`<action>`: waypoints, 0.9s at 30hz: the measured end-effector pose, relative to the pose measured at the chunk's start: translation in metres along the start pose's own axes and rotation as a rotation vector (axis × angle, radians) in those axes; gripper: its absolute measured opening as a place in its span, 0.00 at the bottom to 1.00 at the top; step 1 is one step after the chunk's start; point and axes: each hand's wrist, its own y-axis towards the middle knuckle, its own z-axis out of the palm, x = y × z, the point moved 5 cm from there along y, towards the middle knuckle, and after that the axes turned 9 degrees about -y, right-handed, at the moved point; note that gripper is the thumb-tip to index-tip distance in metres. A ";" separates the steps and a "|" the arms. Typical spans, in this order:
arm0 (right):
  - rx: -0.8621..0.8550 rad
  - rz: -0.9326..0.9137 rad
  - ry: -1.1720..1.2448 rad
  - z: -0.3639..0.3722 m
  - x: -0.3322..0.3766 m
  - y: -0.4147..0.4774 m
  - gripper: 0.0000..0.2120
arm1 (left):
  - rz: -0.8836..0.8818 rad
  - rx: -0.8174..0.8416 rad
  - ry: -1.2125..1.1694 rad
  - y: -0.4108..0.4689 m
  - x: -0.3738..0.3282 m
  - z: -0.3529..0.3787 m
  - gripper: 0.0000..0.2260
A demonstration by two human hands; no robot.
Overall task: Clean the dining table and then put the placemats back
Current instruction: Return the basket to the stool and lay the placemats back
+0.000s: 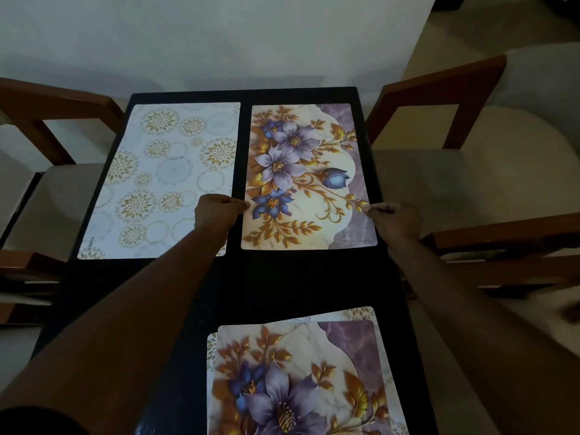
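Observation:
A purple-flowered placemat (pixel 309 177) lies flat on the far right of the dark dining table (pixel 282 277). My left hand (pixel 218 213) pinches its left edge and my right hand (pixel 395 219) pinches its right edge. To its left lies a white placemat with gold circles (pixel 163 180), partly under my left forearm. Close to me, a second flowered placemat (pixel 298 378) sits on top of another white-and-gold one, whose border (pixel 361 313) peeks out around it.
Wooden chairs with pale cushions flank the table: one at the left (pixel 47 189) and one at the right (pixel 470 171). A white wall (pixel 219 36) stands just past the table's far edge.

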 end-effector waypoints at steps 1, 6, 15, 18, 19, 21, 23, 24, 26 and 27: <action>0.009 0.002 -0.013 0.000 0.000 0.000 0.03 | 0.006 -0.005 0.002 0.000 0.000 0.000 0.08; 0.022 0.008 -0.031 0.000 0.002 0.000 0.06 | 0.010 -0.004 0.002 -0.001 -0.001 0.000 0.08; 0.075 0.077 -0.046 0.005 0.001 0.010 0.09 | -0.015 0.007 0.006 0.000 0.000 0.001 0.08; 0.069 0.100 -0.041 0.005 0.001 0.012 0.09 | -0.024 0.008 -0.002 0.001 0.000 0.001 0.07; 0.070 0.106 -0.041 0.005 0.001 0.012 0.09 | -0.024 0.009 0.001 0.001 0.000 0.001 0.08; 0.065 0.114 -0.043 0.005 0.000 0.013 0.09 | -0.019 0.005 0.006 0.001 0.000 0.001 0.08; 0.055 0.113 -0.053 0.005 0.001 0.013 0.09 | -0.017 -0.001 0.011 0.002 0.000 0.001 0.08; 0.049 0.107 -0.063 0.006 0.000 0.014 0.08 | -0.014 -0.003 0.010 0.004 0.000 0.002 0.08; 0.035 0.099 -0.088 0.006 0.000 0.014 0.04 | -0.013 -0.006 0.013 0.005 0.000 0.002 0.08; 0.026 0.097 -0.100 0.005 0.001 0.014 0.03 | -0.016 -0.004 0.013 0.005 0.000 0.002 0.08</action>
